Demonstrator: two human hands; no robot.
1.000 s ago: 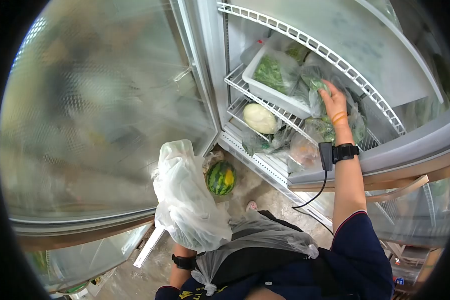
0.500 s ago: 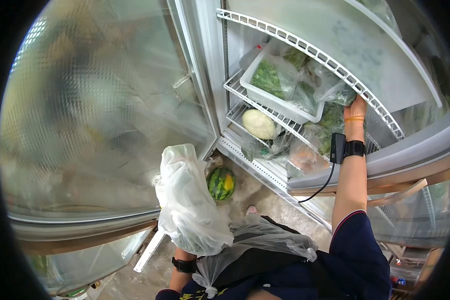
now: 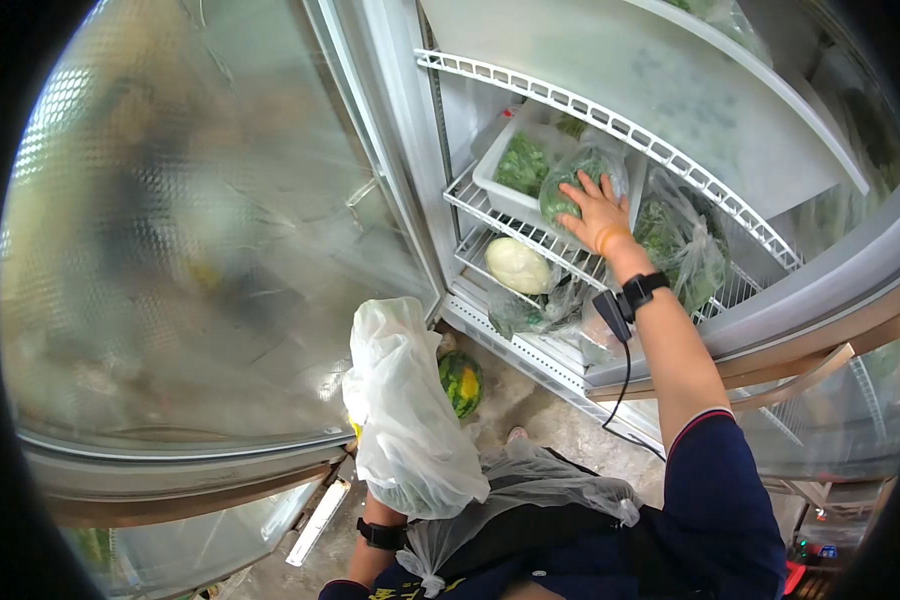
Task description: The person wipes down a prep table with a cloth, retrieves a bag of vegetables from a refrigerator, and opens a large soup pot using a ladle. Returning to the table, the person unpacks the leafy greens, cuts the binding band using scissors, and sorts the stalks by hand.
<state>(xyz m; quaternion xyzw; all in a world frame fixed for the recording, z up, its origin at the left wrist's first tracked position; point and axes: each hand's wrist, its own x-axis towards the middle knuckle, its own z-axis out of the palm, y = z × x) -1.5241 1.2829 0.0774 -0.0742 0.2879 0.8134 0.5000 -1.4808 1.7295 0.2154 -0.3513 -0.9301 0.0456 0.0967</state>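
Note:
My right hand [image 3: 598, 215] lies with spread fingers on a clear bag of leafy greens [image 3: 562, 187]. That bag rests in the white plastic bin [image 3: 505, 200] on a fridge shelf, beside more greens [image 3: 522, 163]. Right of the bin are other bagged greens [image 3: 685, 240]. A whitish, rounded vegetable [image 3: 518, 265] sits on the rack below. A crumpled white plastic bag [image 3: 410, 400] is held up by my left hand [image 3: 382, 508]; it covers the fingers, and only the area near the wrist shows.
The fridge's glass door [image 3: 200, 260] stands open on the left. A white wire shelf edge [image 3: 620, 125] curves above the bin. On the floor lies a watermelon [image 3: 461, 383], partly behind the white bag. A black cable [image 3: 625, 400] hangs from my right wrist.
My right hand has moved left, from bagged greens at the shelf's right side onto the bag in the bin, its fingers now spread. The white bag appears slightly further right in view.

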